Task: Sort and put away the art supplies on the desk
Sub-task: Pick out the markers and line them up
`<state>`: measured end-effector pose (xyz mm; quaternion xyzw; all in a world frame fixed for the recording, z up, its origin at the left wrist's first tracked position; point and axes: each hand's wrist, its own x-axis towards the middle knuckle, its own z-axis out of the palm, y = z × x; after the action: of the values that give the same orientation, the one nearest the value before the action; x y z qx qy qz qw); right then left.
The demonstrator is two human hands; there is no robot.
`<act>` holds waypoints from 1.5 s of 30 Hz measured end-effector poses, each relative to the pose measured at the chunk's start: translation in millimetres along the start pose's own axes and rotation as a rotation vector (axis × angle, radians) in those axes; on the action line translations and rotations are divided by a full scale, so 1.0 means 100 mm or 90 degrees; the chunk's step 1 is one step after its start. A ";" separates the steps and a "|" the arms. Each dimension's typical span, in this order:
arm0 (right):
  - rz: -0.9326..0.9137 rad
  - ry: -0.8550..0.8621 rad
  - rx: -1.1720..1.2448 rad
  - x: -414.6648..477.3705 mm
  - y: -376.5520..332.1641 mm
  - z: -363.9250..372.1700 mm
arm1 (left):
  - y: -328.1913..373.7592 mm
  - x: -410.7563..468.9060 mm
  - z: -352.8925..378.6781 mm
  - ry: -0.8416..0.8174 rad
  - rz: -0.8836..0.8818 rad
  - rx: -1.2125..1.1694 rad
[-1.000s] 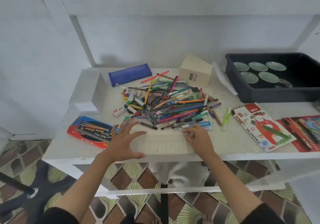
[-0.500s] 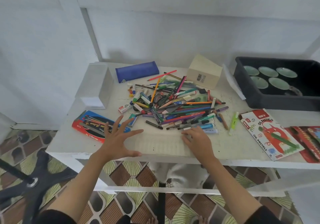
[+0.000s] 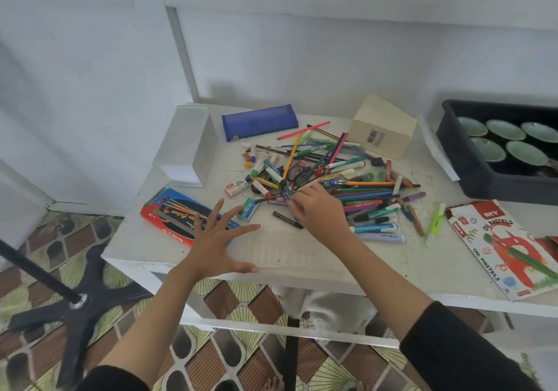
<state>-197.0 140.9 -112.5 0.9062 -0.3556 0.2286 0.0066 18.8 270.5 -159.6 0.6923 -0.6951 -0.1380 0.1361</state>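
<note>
A jumbled pile of pens, markers and pencils [image 3: 362,191] covers the middle of the white desk [image 3: 416,273]. My right hand [image 3: 323,212] reaches into the pile's near left edge with its fingers curled down on the pens; whether it grips one is hidden. A black marker [image 3: 287,220] lies just below those fingers. My left hand [image 3: 214,245] hovers open with fingers spread over the desk's front, beside a red and blue coloured-pencil box [image 3: 172,212]. A blue pencil case [image 3: 259,122] lies at the back.
A white box [image 3: 190,146] stands at the back left and a wooden box [image 3: 383,128] behind the pile. An oil pastels box [image 3: 507,245] lies at the right front. A black tray [image 3: 471,179] with green dishes is at the far right. A black chair base [image 3: 75,303] stands on the floor at the left.
My right hand has moved from the desk's front edge up and left into the pile. My left hand has stayed open and spread near the front. The camera has shifted left.
</note>
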 end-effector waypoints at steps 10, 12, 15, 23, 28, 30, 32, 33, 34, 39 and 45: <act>0.040 -0.225 -0.105 0.74 -0.46 0.43 | -0.12 0.00 -0.11 -0.020 0.021 0.049; 0.083 -0.209 -0.076 0.75 -0.48 0.46 | -0.13 0.00 -0.11 -0.005 0.029 0.075; 0.148 -0.173 0.028 0.74 -0.48 0.40 | -0.15 -0.02 -0.07 0.031 0.026 0.099; 0.283 -0.148 0.561 0.19 -0.62 0.14 | -0.16 -0.05 0.04 0.123 0.049 0.094; 0.162 -0.218 0.549 -0.08 -0.69 0.15 | -0.20 -0.05 0.10 0.115 0.044 0.090; 0.115 -0.218 0.493 -0.13 -0.73 0.20 | -0.20 -0.04 0.10 0.116 0.041 0.093; 0.051 -0.202 0.434 -0.19 -0.77 0.25 | -0.20 -0.03 0.10 0.121 0.039 0.092; 0.017 -0.194 0.393 -0.22 -0.79 0.27 | -0.20 -0.03 0.09 0.123 0.040 0.090; -0.015 -0.181 0.348 -0.25 -0.80 0.30 | -0.20 -0.03 0.09 0.126 0.042 0.090; -0.102 -0.121 0.246 -0.34 -0.86 0.34 | -0.21 -0.04 0.10 0.142 0.064 0.088; -0.122 -0.096 0.215 -0.35 -0.86 0.32 | -0.23 -0.04 0.10 0.135 0.072 0.088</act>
<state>-151.0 222.1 -143.5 0.9388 -0.2238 0.2146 -0.1502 36.3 274.2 -177.9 0.6707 -0.7224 -0.0083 0.1682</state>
